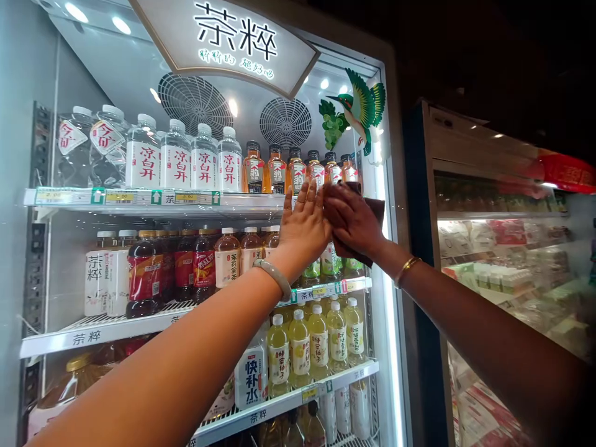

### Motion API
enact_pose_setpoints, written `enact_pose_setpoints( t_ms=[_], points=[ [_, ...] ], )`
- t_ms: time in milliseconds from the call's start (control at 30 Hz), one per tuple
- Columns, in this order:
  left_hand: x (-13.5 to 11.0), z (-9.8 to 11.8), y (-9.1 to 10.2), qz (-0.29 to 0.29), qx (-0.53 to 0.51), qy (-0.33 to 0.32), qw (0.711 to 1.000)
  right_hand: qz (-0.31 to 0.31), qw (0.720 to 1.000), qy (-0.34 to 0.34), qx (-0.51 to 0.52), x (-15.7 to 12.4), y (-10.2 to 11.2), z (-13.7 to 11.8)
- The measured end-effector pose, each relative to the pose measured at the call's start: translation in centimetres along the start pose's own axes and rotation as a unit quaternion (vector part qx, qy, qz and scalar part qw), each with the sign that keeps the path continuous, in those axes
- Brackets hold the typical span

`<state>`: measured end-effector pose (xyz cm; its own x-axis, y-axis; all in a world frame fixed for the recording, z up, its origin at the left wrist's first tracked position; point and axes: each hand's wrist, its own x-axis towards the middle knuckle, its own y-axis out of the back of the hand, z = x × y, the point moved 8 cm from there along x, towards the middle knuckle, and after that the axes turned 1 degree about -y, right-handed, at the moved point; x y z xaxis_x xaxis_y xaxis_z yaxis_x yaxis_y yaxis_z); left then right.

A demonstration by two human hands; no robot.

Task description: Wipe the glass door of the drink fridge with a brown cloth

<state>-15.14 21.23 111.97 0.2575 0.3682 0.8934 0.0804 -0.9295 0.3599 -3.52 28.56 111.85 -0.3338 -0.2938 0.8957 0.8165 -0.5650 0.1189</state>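
In the head view a dark brown cloth (372, 214), crumpled and mostly hidden, sits pressed under the right hand (351, 220) gripping it against the glass fridge door (139, 261), just beside the left hand (305, 226), flat with fingers spread

Water bottles (177, 162) top shelf; bird decal (361, 108); second fridge (503, 248) right.

A dark brown cloth (376, 208), a pale jade-green bangle (274, 276), a gold bracelet (406, 269), a green bird sticker (361, 108), and yellow-drink bottles (317, 340) with white caps.
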Motion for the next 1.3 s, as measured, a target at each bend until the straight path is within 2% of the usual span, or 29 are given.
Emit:
enact_pose_setpoints(
  t_ms=[67, 133, 200, 267, 333, 400, 467, 500, 567, 633, 733, 800, 867, 967, 1067, 1133, 1200, 1267, 1300],
  points=[
    [-1.1, 0.0, 0.0, 0.008, 0.001, -0.017, 1.000, -0.046, 0.998, 0.052, 0.011, -2.2, 0.3, -0.7],
    [-2.1, -0.1, 0.0, 0.015, -0.003, -0.027, 1.000, -0.057, 0.997, 0.043, 0.014, -3.3, 0.7, 0.5],
    [-2.5, -0.3, -0.1, 0.016, -0.003, -0.027, 0.999, -0.018, 1.000, -0.020, 0.004, -2.7, 1.1, 2.2],
    [-2.4, -0.5, -0.2, 0.012, 0.000, -0.023, 1.000, 0.052, 0.992, -0.110, -0.018, -1.2, 1.2, 3.0],
    [-2.2, -0.6, -0.1, 0.007, 0.007, -0.019, 1.000, 0.090, 0.985, -0.144, -0.028, 0.3, 0.6, 1.7],
    [-2.3, -0.8, 0.2, 0.002, 0.019, -0.009, 1.000, 0.066, 0.994, -0.087, -0.010, 1.1, -0.4, -1.4],
    [-3.0, -1.4, 0.7, -0.002, 0.031, -0.003, 1.000, 0.008, 1.000, 0.002, 0.017, 0.3, -1.1, -4.2],
    [-3.6, -1.7, 0.9, -0.004, 0.038, -0.007, 0.999, -0.019, 0.999, 0.036, 0.027, -0.5, -1.1, -5.0],
    [-4.9, -2.3, 1.4, -0.009, 0.052, -0.029, 0.998, -0.059, 0.995, 0.068, 0.034, -2.1, -0.9, -4.8],
    [-6.0, -3.3, 1.8, -0.012, 0.063, -0.044, 0.997, -0.058, 0.996, 0.058, 0.032, -2.4, -0.6, -3.4],
    [-6.7, -5.1, 2.8, -0.004, 0.071, -0.028, 0.997, 0.016, 0.999, -0.050, 0.010, 0.1, -0.4, -1.4],
    [-6.7, -6.0, 3.4, -0.001, 0.073, -0.012, 0.997, 0.056, 0.993, -0.102, 0.000, 2.3, -0.9, -2.3],
    [-6.7, -6.7, 3.9, -0.008, 0.072, 0.004, 0.997, 0.046, 0.996, -0.074, 0.008, 3.8, -1.8, -5.3],
    [-7.4, -7.8, 4.7, -0.014, 0.073, 0.022, 0.997, -0.034, 0.998, 0.045, 0.040, 3.2, -3.2, -9.9],
    [-8.6, -9.0, 5.7, -0.012, 0.080, 0.016, 0.997, -0.091, 0.990, 0.095, 0.059, 1.4, -3.4, -10.6],
    [-9.2, -9.9, 6.2, -0.012, 0.088, 0.010, 0.996, -0.066, 0.994, 0.061, 0.059, 1.7, -3.2, -9.4],
    [-9.6, -10.5, 6.6, -0.009, 0.094, 0.007, 0.995, 0.001, 0.999, -0.020, 0.050, 3.5, -3.0, -8.3],
    [-9.7, -11.0, 6.8, -0.005, 0.097, 0.011, 0.995, 0.059, 0.993, -0.093, 0.035, 5.5, -3.2, -8.6],
    [-9.7, -11.2, 7.0, -0.003, 0.100, 0.015, 0.995, 0.068, 0.992, -0.104, 0.031, 6.4, -3.6, -9.5]
  ],
)
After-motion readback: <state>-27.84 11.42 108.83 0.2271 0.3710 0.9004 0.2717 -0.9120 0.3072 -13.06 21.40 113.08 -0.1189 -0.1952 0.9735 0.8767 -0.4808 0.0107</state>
